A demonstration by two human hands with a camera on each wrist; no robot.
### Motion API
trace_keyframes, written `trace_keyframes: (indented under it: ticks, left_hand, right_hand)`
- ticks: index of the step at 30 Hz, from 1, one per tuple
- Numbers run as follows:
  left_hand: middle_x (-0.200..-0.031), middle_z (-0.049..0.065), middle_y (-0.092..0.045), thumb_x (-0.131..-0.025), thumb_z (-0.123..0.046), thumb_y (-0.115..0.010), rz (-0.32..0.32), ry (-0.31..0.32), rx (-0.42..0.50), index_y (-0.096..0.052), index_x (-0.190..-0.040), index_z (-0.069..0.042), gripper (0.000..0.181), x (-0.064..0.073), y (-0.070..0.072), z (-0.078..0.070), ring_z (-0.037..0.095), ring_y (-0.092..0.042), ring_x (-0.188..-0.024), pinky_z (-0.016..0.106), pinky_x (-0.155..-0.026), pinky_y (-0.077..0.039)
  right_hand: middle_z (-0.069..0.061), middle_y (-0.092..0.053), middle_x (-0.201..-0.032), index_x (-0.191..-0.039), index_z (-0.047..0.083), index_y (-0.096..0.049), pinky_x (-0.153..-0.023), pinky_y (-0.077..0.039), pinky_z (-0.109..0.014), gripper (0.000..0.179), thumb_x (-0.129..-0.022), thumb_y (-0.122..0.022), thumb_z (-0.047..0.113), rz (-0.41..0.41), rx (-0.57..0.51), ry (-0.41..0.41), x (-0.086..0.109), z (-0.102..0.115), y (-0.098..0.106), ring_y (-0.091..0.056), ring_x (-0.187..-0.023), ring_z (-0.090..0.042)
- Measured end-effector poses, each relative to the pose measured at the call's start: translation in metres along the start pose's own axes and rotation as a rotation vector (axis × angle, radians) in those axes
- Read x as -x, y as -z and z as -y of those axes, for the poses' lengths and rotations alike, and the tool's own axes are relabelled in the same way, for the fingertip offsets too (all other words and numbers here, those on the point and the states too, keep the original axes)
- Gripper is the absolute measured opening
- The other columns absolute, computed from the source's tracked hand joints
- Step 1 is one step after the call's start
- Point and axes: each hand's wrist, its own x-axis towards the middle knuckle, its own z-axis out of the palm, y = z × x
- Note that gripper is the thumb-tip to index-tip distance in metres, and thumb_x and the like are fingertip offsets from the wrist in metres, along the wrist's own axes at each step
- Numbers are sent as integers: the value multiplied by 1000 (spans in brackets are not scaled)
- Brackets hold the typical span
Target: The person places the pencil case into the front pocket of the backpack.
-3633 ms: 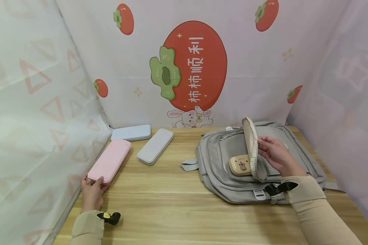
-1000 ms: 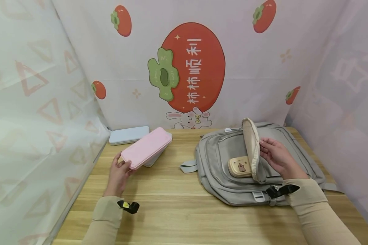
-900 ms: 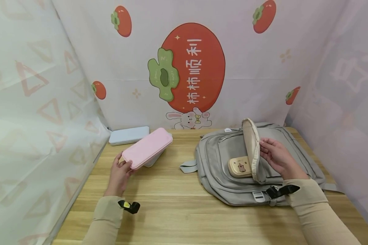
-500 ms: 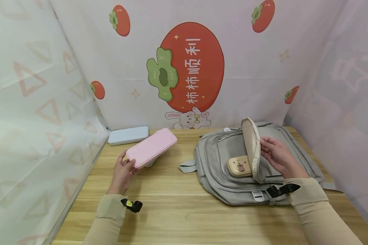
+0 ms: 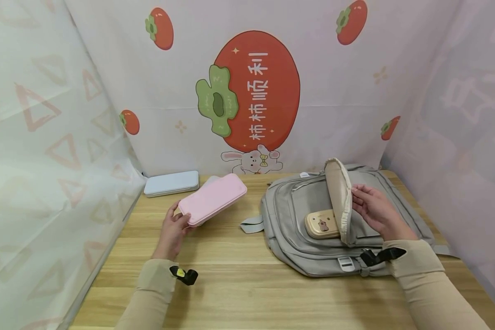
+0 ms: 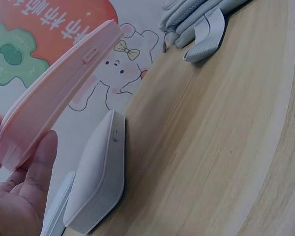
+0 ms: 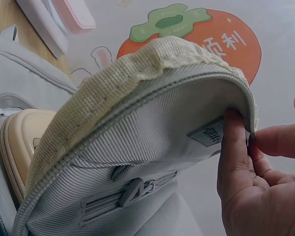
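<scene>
My left hand [image 5: 174,233] grips the near end of a flat pink pencil case [image 5: 212,199], thumb on top and fingers beneath. In the left wrist view the case is raised off the table, its far end tipped up, beyond a pale grey case [image 6: 96,177]. With thumb and fingertips my right hand [image 5: 373,211] pinches the edge of the front pocket flap [image 5: 339,199] of a grey backpack [image 5: 286,247], holding the flap upright. A small cream case [image 5: 322,224] with a bear picture sits in the opened pocket, partly behind the flap.
A light blue case [image 5: 172,182] lies at the back left of the wooden table [image 5: 247,293]. Printed cloth walls [image 5: 321,114] enclose the back and both sides. A grey strap loop [image 5: 252,224] sticks out left of the backpack.
The pink pencil case has been lifted from the left of the table and carried right, over the pale grey case towards the backpack. My right hand keeps holding the flap.
</scene>
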Motion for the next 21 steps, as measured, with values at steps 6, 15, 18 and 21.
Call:
trace_keyframes:
  ticks: [6,15,18,21]
  left_hand:
    - [-122,14,-51,-104,4,-50,20,-9,4,-20,-164,-10,68,-3,-14,5,8,-63,-76,28,-74,-57]
    - [-127,19,-50,-104,4,-52,45,-1,19,-23,-164,-12,69,-9,-32,13,10,-62,-80,25,-71,-56]
    - [-127,20,-50,-104,3,-52,47,-1,10,-24,-164,-11,68,-9,-35,15,10,-62,-80,24,-69,-54]
    - [-130,22,-49,-104,3,-51,59,-2,0,-24,-164,-11,67,-9,-39,17,11,-61,-82,24,-70,-54]
  right_hand:
    - [1,-68,-89,-95,10,-66,-74,-56,-19,23,-109,-48,4,-1,5,12,-1,3,0,-67,-82,-7]
    - [1,-68,-88,-94,9,-66,-73,-56,-20,25,-109,-47,3,-3,-3,16,1,6,3,-67,-82,-8]
    - [1,-69,-89,-93,9,-66,-73,-56,-20,26,-109,-46,2,2,7,25,1,7,2,-67,-82,-7]
    - [1,-69,-88,-92,9,-65,-72,-56,-19,28,-109,-45,1,-7,8,34,2,8,3,-67,-82,-7]
